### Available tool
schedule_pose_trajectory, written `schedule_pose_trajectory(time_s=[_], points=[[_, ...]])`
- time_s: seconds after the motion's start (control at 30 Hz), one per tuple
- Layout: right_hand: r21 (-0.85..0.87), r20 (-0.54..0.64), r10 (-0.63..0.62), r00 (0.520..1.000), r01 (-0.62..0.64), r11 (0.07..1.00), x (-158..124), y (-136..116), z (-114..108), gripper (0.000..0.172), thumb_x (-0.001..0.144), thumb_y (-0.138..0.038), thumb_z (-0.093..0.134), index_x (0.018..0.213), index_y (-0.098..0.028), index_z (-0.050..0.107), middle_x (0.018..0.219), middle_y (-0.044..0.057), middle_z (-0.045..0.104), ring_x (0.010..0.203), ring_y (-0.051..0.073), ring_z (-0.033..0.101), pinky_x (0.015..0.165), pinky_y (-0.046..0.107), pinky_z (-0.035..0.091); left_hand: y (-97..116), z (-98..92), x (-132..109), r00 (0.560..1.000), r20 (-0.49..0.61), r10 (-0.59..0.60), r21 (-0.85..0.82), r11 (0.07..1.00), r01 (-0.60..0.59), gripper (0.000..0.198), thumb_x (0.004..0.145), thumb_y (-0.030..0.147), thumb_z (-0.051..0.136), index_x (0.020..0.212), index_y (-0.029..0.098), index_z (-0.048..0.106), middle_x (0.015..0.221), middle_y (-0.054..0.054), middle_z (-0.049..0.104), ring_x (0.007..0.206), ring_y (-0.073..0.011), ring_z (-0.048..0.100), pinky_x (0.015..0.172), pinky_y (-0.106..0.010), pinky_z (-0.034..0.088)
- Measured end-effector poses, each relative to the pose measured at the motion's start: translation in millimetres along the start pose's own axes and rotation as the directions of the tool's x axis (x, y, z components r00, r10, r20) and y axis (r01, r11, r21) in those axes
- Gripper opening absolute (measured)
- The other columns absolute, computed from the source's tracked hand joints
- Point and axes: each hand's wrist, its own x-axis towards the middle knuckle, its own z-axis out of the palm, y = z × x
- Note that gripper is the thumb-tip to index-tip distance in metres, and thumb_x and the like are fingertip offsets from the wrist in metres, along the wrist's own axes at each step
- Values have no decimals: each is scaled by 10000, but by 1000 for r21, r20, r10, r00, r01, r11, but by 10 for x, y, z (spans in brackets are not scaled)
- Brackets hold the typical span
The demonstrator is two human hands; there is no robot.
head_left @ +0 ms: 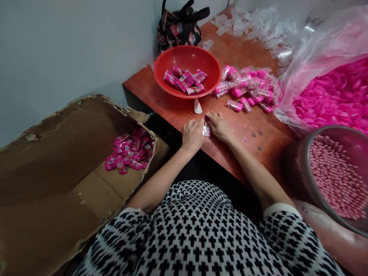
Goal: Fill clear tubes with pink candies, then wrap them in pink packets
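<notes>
Between my hands, near the table's front edge, lies a small shiny wrapper (206, 129), silver and pink. My left hand (192, 135) is closed at the wrapper's left side, its fingertips on the wrapper's edge. From the right, my right hand (219, 125) holds the wrapper's upper right side with bent fingers. A crumpled white piece (197, 107) sits just beyond them. Behind it, a red bowl (159, 78) holds several pink packets (187, 79). Filled clear tubes with pink caps (253, 87) are heaped to the bowl's right.
At the left, a cardboard box (57, 153) holds pink packets (130, 150). A plastic bag of pink caps (333, 96) and a tub of pink beads (337, 176) stand on the right. Clear empty tubes (258, 28) and a patterned bag (181, 34) are at the back.
</notes>
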Motion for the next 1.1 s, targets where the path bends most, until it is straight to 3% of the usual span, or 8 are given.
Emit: schedule_pose_trajectory(time_s=[0.1,0.17,0.3,0.47,0.7,0.8,0.97,1.1], points=[[172,45,-97,994,88,981,4,36,-16,396,874,-191,439,1256,-184,544,1280,103,605,1256,248,504,1119,538,242,-13,-39,-256,1000,-21,21,-20,1000,-22,414,892,193,381,1264,169,561,1136,-153,638,1144,-287,491,1002,-421,316],[291,-28,-17,999,24,956,-45,60,-84,377,887,-246,454,1248,-208,556,1228,85,641,1167,228,578,1083,503,333,-33,-61,-290,997,-69,21,-31,999,-23,402,907,266,403,1268,187,560,1170,-139,621,1144,-276,486,1014,-398,304],[418,-174,199,964,-111,902,-176,57,-238,327,878,-340,496,1146,-203,622,1129,81,688,1042,213,642,961,436,471,-80,-69,46,988,-149,-52,72,995,63,479,879,382,490,1320,197,513,1266,-162,544,1164,-323,451,1002,-437,286],[462,-142,248,958,-157,873,-350,-61,-287,306,858,-369,530,1058,-176,658,1015,80,715,935,207,667,883,396,508,-118,37,605,977,-149,-154,261,947,189,426,886,397,486,1287,261,537,1237,-155,552,1147,-338,458,949,-473,317],[466,-153,304,940,-203,861,-578,-39,-310,278,857,-374,535,1004,-188,678,992,64,723,923,192,665,875,361,495,-236,140,796,979,-168,-113,174,974,142,251,888,317,510,1056,237,678,1105,-132,627,1113,-311,508,947,-480,344],[451,-166,311,936,-208,868,-653,-3,-342,270,853,-376,537,984,-192,684,977,57,725,907,186,664,860,353,494,-242,57,699,981,-180,-74,95,991,92,246,835,310,599,1042,204,680,1128,-128,640,1112,-297,521,977,-453,362],[486,-141,323,936,-219,846,-731,-9,-352,267,854,-372,530,975,-189,683,919,45,726,831,168,664,789,328,510,-107,69,213,981,-122,152,38,988,-148,413,848,334,583,1220,155,587,1277,-138,585,1244,-263,477,1069,-424,337],[536,-121,324,938,-213,817,-727,-43,-344,252,845,-371,546,963,-194,680,892,34,723,816,166,667,795,335,512,-62,237,-6,990,-58,130,82,989,-125,282,834,292,605,1086,184,671,1293,-127,587,1286,-288,458,1114,-492,271]])
